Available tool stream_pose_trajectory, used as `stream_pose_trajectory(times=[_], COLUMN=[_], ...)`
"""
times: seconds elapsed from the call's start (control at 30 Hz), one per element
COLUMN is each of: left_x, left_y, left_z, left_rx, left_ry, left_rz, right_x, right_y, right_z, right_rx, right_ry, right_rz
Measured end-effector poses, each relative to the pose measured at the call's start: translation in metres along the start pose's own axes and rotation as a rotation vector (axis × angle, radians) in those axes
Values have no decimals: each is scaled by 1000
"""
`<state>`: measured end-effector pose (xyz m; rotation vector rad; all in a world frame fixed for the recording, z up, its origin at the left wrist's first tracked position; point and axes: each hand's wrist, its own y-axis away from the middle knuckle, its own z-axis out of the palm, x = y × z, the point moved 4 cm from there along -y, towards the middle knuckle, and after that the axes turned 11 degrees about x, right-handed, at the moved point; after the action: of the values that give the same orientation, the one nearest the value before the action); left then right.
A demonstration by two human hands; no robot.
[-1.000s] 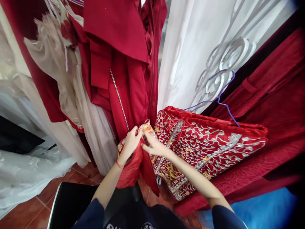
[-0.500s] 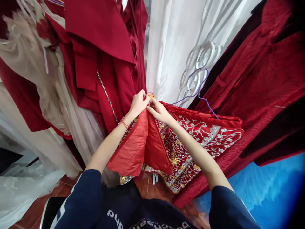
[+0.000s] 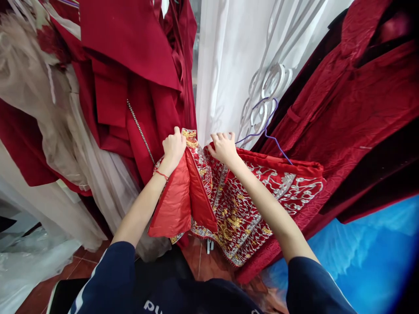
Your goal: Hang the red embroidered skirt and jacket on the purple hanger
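Observation:
My left hand (image 3: 174,146) is closed round the upper edge of a red embroidered garment (image 3: 175,205). Its plain red lining hangs in two flaps below that hand, and a gold-and-silver embroidered band (image 3: 189,136) sticks up beside the fingers. To the right, my right hand (image 3: 224,146) has its fingers curled over the top edge of a red skirt-like piece (image 3: 248,209) with silver and gold embroidery. A thin purple hanger (image 3: 273,137) rises from that piece's top edge, just right of the hand. Whether the two red pieces are joined cannot be seen.
Dark red gowns (image 3: 131,39) and a beige tulle dress (image 3: 26,74) hang on the left. A red patterned dress (image 3: 369,104) hangs on the right, above bright blue fabric (image 3: 360,253). Behind are a white curtain (image 3: 216,65) and white scrolled metalwork (image 3: 273,80). Below lies tiled floor (image 3: 196,257).
My hands were together at the embroidered band and have moved apart. The left has drawn the lined garment leftward; the right has moved onto the skirt-like piece's top edge. The view has shifted slightly.

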<state>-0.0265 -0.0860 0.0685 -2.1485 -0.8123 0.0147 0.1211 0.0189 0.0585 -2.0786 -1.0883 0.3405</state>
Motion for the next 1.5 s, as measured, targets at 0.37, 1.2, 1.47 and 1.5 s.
stream_pose_trajectory(times=[0.37,1.2,1.47,1.5], left_x=[-6,116,166,173], left_y=[-28,-6,-24,-26], left_z=[19,5,12,14], left_rx=[-11,-134,-179,-180], left_ry=[-24,265,501,533], left_rz=[13,416,448,446], right_x=[11,139,184,182], right_y=[32,30,10,8], right_z=[-16,-94,-66,-60], right_rx=[-253,553,-166,-274], right_ry=[-113,-202,-776,-815], right_rz=[-256,316,586,616])
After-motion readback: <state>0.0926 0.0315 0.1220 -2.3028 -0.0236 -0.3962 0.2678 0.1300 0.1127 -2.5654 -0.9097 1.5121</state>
